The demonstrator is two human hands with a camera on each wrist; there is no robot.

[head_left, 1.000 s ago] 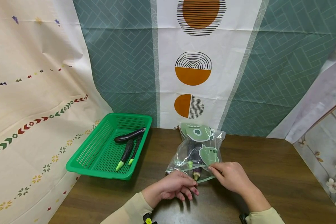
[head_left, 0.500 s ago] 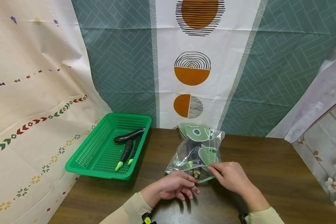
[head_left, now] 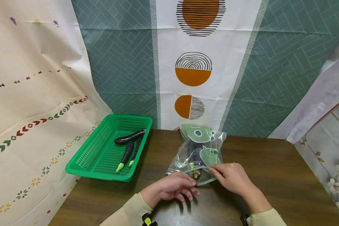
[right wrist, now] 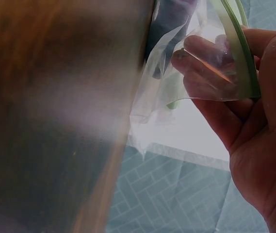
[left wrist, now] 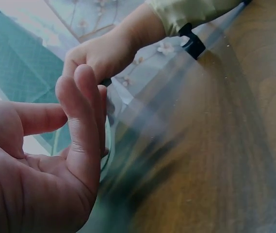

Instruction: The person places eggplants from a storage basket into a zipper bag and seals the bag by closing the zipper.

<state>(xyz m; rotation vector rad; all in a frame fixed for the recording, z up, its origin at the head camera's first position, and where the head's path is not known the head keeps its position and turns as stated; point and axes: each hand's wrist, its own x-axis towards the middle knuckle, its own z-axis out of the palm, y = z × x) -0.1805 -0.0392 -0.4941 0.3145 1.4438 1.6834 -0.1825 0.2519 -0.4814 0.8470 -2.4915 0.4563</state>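
Lower centre, R hand (head_left: 232, 178) pinches the bag (head_left: 179, 157) at its mouth; we can't tell L hand's (head_left: 173, 188) grip. Prob. mid-loading: next we'd nudge the eggplant (head_left: 197, 174) deeper.

No words or numbers can be read — the pale mark (head_left: 179, 164) on the clear bag (head_left: 197, 152), lower centre of the head view, is too small.

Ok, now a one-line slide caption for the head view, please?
Right grip pinching a clear bag of eggplants, left grip at its near edge, green basket holding more at left.
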